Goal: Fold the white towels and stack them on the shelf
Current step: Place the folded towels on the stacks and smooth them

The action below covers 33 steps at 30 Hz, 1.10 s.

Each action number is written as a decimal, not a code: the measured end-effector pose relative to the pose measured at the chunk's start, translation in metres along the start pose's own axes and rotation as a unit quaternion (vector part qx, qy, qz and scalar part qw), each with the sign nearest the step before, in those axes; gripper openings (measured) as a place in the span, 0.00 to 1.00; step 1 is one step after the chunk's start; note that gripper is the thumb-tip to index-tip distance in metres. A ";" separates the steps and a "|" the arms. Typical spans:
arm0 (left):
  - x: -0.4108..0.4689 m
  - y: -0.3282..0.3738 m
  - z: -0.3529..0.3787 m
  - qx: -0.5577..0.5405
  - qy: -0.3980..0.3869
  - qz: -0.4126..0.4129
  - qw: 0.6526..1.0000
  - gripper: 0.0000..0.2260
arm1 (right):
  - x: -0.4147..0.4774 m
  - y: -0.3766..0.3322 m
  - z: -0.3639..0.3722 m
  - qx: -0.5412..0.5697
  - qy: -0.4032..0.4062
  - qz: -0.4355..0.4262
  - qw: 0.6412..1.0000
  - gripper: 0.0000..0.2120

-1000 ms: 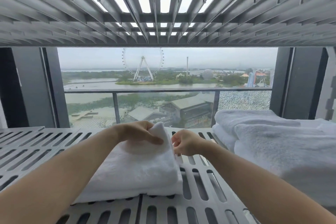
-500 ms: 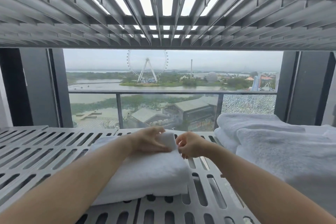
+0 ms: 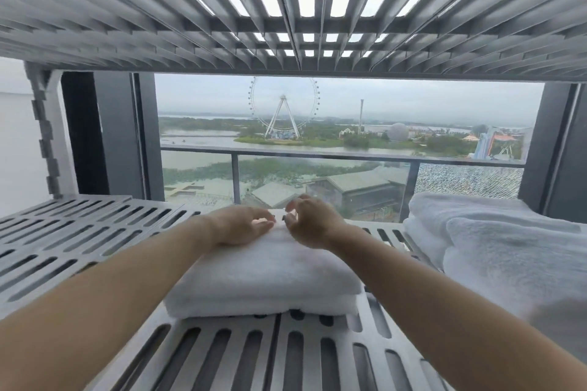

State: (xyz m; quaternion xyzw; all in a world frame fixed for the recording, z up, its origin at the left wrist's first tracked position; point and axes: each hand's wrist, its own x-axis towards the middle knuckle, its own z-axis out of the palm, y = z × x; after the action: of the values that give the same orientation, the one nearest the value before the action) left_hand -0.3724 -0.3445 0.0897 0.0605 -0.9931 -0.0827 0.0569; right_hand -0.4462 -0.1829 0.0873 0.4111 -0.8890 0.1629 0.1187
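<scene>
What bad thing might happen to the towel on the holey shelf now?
1. The folded towel lies with its far end near the back edge of the shelf; a push from the left hand might slide it off behind.
2. The right hand hovers with curled fingers; a snag might lift the top fold open.
3. The towel pile at right looks slumped and might slip.

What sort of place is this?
Probably a high-rise hotel's linen storage: folded white terry towels on a grey slotted metal shelf, and a window overlooking a glass balcony railing and distant white Ferris wheel.
</scene>
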 end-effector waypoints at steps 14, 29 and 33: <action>-0.006 -0.028 0.026 -0.151 -0.013 -0.051 0.987 0.16 | -0.003 0.010 0.041 0.061 -0.119 0.028 0.991 0.23; -0.126 -0.012 0.019 -0.023 0.054 0.142 0.988 0.32 | -0.091 -0.028 0.007 0.040 -0.124 -0.080 0.988 0.40; -0.146 -0.036 0.028 -0.095 0.096 0.118 0.984 0.26 | -0.099 -0.027 0.011 0.026 -0.079 -0.081 0.993 0.38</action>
State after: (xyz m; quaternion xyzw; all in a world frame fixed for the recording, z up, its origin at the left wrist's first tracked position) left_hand -0.2276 -0.3563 0.0411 -0.0547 -0.9707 -0.1634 0.1672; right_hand -0.3634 -0.1356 0.0484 0.4967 -0.8547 0.1426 0.0498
